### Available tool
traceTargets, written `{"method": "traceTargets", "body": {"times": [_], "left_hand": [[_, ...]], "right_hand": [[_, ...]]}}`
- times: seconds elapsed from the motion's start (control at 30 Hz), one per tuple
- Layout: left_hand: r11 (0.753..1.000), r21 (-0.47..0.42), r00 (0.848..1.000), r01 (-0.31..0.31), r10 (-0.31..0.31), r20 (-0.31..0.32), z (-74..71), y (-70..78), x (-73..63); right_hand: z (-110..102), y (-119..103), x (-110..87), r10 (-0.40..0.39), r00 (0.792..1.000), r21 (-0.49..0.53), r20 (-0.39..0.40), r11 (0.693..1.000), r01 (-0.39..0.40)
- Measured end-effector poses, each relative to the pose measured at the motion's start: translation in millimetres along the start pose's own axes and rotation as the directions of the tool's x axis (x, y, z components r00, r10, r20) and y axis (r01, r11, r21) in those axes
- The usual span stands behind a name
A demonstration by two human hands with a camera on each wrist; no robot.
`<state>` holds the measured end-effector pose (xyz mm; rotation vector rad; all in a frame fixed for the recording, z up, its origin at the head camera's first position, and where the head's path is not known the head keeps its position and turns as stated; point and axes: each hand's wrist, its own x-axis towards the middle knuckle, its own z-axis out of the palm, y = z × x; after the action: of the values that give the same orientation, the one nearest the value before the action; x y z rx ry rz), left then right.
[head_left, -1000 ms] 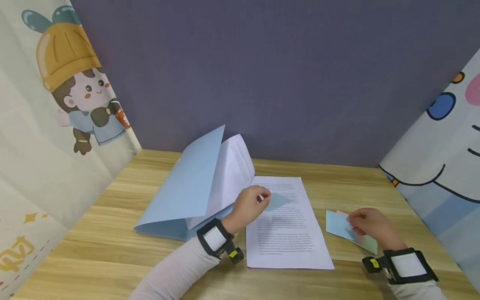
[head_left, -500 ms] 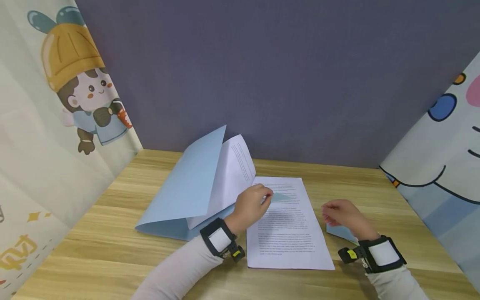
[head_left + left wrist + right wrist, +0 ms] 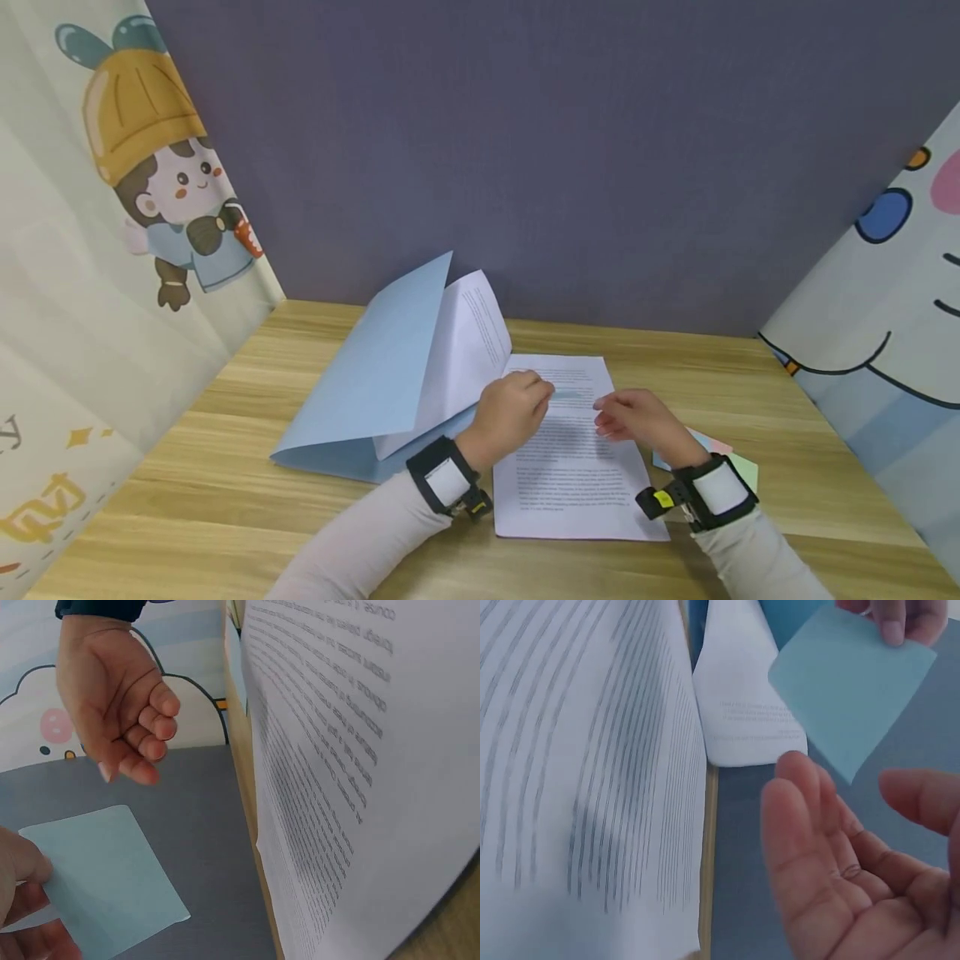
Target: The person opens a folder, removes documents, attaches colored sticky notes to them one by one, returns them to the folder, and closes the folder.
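My left hand (image 3: 512, 417) pinches a pale blue-green square of paper, like a sticky note (image 3: 851, 682), by one corner. In the left wrist view the note (image 3: 112, 877) is held up off the table, above the printed sheets (image 3: 573, 492). Facing it, my right hand (image 3: 647, 421) hovers over the sheets' right edge. Its thumb stands apart from the loosely bent fingers (image 3: 787, 825), and nothing is between them. The note's lower corner points toward these fingers without visible contact. From the head view the note is nearly edge-on.
Left of the sheets, a light blue folder (image 3: 367, 367) stands partly opened with more printed pages (image 3: 468, 333) inside. Several coloured paper squares (image 3: 744, 469) lie on the wooden table (image 3: 187, 508), partly hidden behind my right wrist. A dark panel (image 3: 585, 167) rises behind.
My right hand has left the coloured squares on the right and moved left toward the held note. My left hand has stayed nearly in place, the note now turned more edge-on.
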<state>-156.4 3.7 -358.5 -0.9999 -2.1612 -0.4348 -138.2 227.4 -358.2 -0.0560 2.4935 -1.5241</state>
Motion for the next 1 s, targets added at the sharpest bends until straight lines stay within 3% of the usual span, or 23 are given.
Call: {"method": "traceTargets", "body": {"times": [0.2, 0.43, 0.7, 1.0], "left_hand": [[0.985, 0.123, 0.993, -0.12, 0.118, 0.022, -6.8, 1.4, -9.3], [0.963, 0.185, 0.98, -0.197, 0.186, 0.078, -18.3, 7.3, -20.9], [0.955, 0.143, 0.965, -0.26, 0.254, 0.06, -25.7, 13.6, -34.5], [0.969, 0.02, 0.963, -0.247, 0.243, 0.12, -36.9, 12.0, -49.8]], "right_hand": [[20, -4, -3.3, 0.008, 1.0, 0.094, -0.01, 0.996, -0.008], [38, -7, -6.2, 0.073, 0.996, 0.137, -0.049, 0.988, -0.066], [56, -9, -12.8, 0.115, 0.988, 0.141, -0.106, 0.985, -0.1], [73, -9, -20.9, 0.121, 0.98, 0.119, -0.155, 0.987, -0.103]]}}
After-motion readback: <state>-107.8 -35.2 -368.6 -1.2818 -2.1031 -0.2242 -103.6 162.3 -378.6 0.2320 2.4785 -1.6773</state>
